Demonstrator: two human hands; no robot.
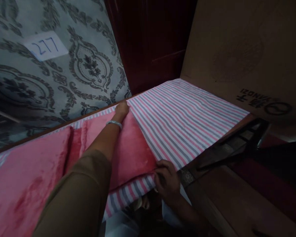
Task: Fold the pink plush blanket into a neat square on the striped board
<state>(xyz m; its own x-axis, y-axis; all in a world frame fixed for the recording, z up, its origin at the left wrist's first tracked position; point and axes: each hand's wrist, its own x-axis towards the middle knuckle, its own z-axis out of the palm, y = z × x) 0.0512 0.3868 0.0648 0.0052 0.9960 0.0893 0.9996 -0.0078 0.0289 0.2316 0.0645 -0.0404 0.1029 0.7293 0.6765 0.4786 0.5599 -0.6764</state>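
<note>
A folded pink plush cloth (135, 144) lies flat on a sheet with pink, grey and white stripes (182, 115). At its far right corner my left hand (122, 110) is closed, a bracelet on the wrist, gripping the edge where plush and stripes meet. My right hand (167, 181) pinches the near right corner of the same plush, thumb and fingers curled together at the table's front edge. A second folded pink section (37, 164) lies to the left, with a darker red strip between the two. Parts of the fingers of my left hand are hidden.
Behind the narrow table stands a patterned wall (91, 65) with a paper marked 277 (46, 46). A dark red panel (153, 39) and a large cardboard box (236, 65) close off the far right. A dark frame (256, 141) sits beside the table.
</note>
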